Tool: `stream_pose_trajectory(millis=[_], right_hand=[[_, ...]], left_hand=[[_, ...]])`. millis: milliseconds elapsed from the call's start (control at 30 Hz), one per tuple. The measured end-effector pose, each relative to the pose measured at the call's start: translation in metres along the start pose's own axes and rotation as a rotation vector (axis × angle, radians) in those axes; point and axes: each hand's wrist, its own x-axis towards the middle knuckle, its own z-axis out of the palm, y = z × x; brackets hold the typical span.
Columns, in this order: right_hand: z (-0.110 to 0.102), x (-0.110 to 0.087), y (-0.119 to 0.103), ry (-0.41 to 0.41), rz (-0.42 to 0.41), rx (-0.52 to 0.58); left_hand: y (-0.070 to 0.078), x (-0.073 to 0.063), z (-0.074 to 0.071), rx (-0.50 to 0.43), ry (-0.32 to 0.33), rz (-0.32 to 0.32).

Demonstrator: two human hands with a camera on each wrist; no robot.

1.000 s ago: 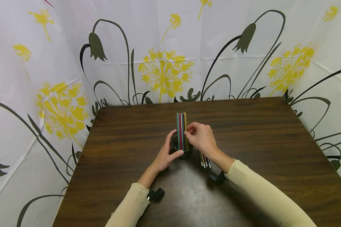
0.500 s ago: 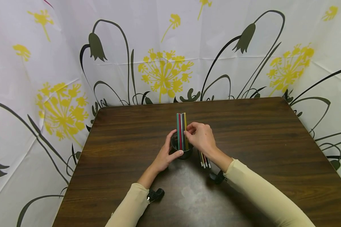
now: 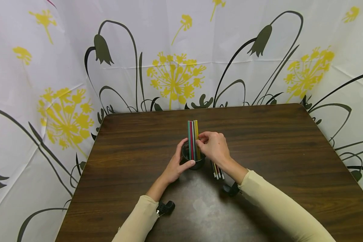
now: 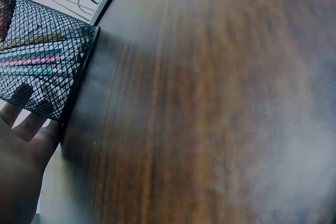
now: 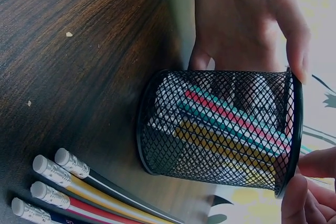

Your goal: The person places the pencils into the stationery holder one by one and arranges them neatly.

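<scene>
Right hand (image 3: 214, 146) in close, thumb and fingertips pinched on a yellow pencil (image 3: 197, 130) just above the rim of the black mesh pencil cup (image 5: 220, 124)! Left hand (image 3: 174, 167) curls round that cup, thumb on the rim. Crowding in beside the right fingertips: a red pencil (image 3: 192, 141) and a teal pencil (image 3: 189, 141). Beneath the right wrist, four loose pencils (image 5: 100, 194) lie on the wood-grain table (image 3: 260, 134) (that wrist half hides them in the head view). Beyond the fingers hangs a flower-print curtain (image 3: 118, 77). Lettering? Only a scrap on the navy pencil (image 5: 63, 219), too cut off to read. The yellow pencil stands in the cup, slightly tilted, long axis running up past the pinching fingers; the loose ones point their white erasers (image 5: 63, 156) toward the person.
</scene>
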Motion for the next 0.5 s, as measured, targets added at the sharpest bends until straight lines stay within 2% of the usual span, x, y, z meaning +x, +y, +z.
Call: stream_pose_trajectory(millis=[233, 400, 500], right_hand=[[-0.002, -0.001, 0.000, -0.017, -0.006, 0.010], [-0.009, 0.001, 0.000, -0.032, -0.007, 0.059], [-0.017, 0.005, 0.004, -0.010, 0.009, 0.105]], left_hand=[[-0.031, 0.002, 0.001, 0.017, 0.030, 0.004], [-0.034, 0.003, 0.000, 0.012, 0.041, 0.017], [-0.033, 0.003, 0.000, 0.019, 0.046, 0.010]])
